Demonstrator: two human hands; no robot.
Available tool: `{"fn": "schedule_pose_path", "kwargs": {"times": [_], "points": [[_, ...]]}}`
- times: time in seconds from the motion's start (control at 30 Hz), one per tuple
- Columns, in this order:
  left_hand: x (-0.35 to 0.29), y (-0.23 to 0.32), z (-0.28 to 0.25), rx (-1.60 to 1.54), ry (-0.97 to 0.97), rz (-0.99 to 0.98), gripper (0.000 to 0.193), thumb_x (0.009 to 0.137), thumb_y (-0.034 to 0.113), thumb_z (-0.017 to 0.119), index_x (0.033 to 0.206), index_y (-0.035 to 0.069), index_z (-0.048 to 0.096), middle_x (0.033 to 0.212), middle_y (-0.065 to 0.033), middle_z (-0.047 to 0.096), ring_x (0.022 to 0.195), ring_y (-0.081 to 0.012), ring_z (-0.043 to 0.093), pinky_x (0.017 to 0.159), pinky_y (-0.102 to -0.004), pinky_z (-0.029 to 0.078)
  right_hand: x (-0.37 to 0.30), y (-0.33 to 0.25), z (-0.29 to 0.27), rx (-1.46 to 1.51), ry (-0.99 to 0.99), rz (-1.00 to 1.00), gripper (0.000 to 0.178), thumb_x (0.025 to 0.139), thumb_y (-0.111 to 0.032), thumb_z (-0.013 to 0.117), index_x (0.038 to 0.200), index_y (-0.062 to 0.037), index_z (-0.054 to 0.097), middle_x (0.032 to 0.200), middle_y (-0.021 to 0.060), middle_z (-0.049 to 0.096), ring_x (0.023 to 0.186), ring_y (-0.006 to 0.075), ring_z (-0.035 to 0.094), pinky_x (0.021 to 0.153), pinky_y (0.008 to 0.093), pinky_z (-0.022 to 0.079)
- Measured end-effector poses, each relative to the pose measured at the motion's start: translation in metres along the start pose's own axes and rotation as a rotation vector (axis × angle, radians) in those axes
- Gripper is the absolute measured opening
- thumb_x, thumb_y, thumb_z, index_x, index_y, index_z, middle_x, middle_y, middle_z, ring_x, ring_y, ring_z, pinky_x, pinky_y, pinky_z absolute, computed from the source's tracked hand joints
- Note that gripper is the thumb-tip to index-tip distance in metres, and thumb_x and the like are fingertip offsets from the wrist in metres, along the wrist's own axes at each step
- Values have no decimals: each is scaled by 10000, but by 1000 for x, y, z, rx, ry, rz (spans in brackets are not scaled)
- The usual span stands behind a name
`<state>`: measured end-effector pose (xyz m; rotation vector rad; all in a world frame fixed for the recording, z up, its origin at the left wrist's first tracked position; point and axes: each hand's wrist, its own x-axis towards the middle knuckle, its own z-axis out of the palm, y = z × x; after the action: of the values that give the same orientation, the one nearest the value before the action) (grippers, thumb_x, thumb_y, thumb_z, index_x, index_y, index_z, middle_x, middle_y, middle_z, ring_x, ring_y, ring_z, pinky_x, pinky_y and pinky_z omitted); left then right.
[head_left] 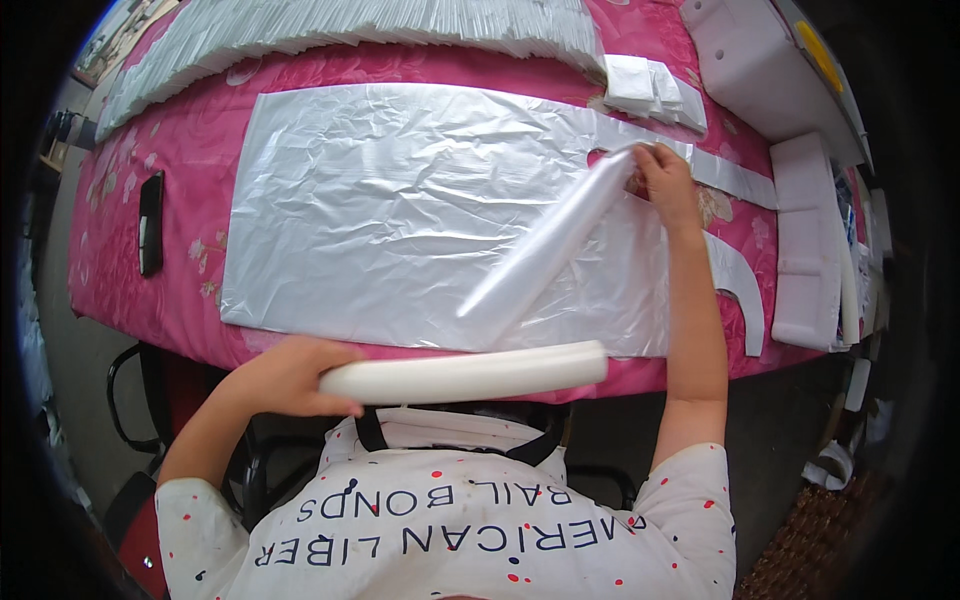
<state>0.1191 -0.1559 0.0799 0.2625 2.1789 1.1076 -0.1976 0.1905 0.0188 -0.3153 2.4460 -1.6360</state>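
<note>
The white plastic vest bag (380, 215) lies spread across the middle of the pink-clothed worktop (195, 300), its handle ends toward the right. The right arm reaches far, nearly straight; its hand (662, 185) is bent at the wrist, fingertips pinching film at the bag's right part, from which a raised fold slants near and left. The left elbow is bent outward, and the left hand (305, 375), palm turned right, grips the left end of a white roll (470, 373) above the near edge.
</note>
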Motion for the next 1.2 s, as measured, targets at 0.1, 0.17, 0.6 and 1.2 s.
{"fn": "schedule_pose_path", "kwargs": {"times": [0.1, 0.17, 0.6, 1.2], "points": [[44, 28, -13, 371, 168, 109, 500, 697, 376, 703, 1067, 67, 573, 888, -128, 621, 813, -314, 594, 694, -394, 460, 4, -13, 29, 98, -89, 32, 199, 855, -202, 602, 880, -6, 626, 643, -25, 537, 559, 53, 473, 502, 195, 388], [72, 37, -14, 551, 243, 135, 478, 698, 323, 707, 1091, 89, 568, 931, -97, 613, 859, -276, 589, 753, -373, 464, 11, -16, 40, 80, -197, 10, 193, 850, -195, 606, 876, -5, 629, 654, -23, 547, 568, 54, 476, 522, 196, 395], [117, 15, 35, 709, 92, 716, 739, 857, 536, 393, 1268, -78, 372, 1364, -207, 346, 1293, -324, 297, 1083, -419, 194, 20, -27, 72, -45, -341, -14, 157, 857, -196, 612, 855, -41, 631, 643, -62, 504, 575, 19, 424, 486, 179, 330], [114, 17, 76, 765, 190, 513, 832, 825, 575, 356, 1337, -77, 284, 1429, -215, 235, 1349, -305, 194, 1109, -422, 108, -147, -61, 92, -552, -425, -484, 482, 738, -153, 674, 1196, -93, 535, 1062, 122, 582, 975, 293, 542, 844, 370, 443]]}}
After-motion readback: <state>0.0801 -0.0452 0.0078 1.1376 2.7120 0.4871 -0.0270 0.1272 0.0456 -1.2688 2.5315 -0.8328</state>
